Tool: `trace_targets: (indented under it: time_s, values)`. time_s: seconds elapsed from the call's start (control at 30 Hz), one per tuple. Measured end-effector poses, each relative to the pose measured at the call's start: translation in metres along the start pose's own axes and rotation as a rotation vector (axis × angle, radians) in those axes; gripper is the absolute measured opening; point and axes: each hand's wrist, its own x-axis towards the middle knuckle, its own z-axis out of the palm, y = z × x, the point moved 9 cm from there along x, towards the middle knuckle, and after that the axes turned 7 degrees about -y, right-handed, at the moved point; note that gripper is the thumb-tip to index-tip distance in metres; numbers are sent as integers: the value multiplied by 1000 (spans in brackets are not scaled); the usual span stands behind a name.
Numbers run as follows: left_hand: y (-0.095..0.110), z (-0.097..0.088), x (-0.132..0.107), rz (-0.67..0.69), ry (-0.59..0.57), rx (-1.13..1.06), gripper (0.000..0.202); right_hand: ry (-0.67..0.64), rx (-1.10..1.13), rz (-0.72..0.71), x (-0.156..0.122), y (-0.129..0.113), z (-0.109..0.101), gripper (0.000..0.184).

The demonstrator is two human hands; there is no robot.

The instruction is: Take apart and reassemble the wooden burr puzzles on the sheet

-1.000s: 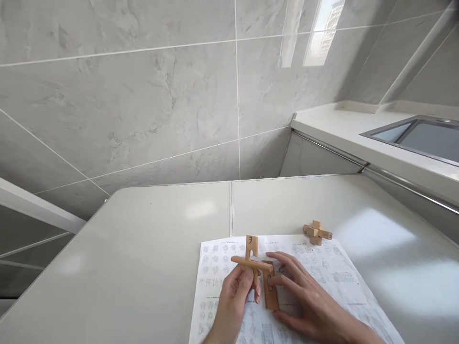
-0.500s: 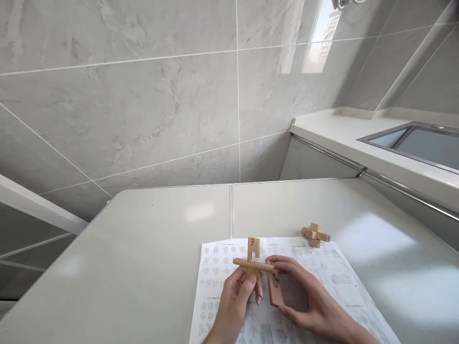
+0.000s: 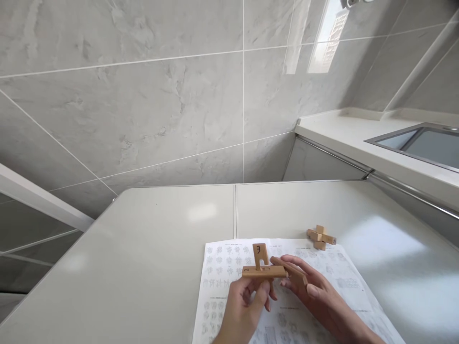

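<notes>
Two flat wooden puzzle pieces cross each other in my left hand, pinched from below by thumb and fingers. The upright piece bears a "3" and a notch; the level piece has a "2" at its left end. My right hand grips a third flat wooden puzzle piece, tilted down to the right. Its left end is close to the crossed pair; whether they touch I cannot tell. Beneath both hands lies a printed instruction sheet with rows of small diagrams.
An assembled wooden cross puzzle rests at the sheet's top right edge. The pale table has a seam down its middle and meets a grey tiled wall. A counter with a sink is at the right.
The third piece has turned in my right hand from near upright to slanting. My left hand has tilted the crossed pair, so the level piece's broad face shows. The view has shifted slightly.
</notes>
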Motion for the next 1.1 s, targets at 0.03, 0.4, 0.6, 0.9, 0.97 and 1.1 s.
trace_targets:
  time_s: [0.03, 0.4, 0.6, 0.9, 0.97, 1.1]
  values:
    - [0, -1, 0, 7, 10, 21, 55, -1, -14, 1, 0, 0, 1, 78]
    - [1, -5, -2, 22, 86, 286, 43, -57, -98, -27, 3, -8, 5, 70]
    - [9, 12, -3, 51, -59, 389, 39, -157, -67, -70, 4, -13, 26, 69]
    - [19, 26, -7, 226, -189, 561, 29, -196, -92, -49, 0, -10, 28, 75]
    - [22, 28, -8, 295, -192, 597, 26, -191, -92, -45, 0, -11, 28, 76]
    - [22, 31, -9, 362, -178, 684, 20, -179, -106, -42, 0, -16, 28, 77]
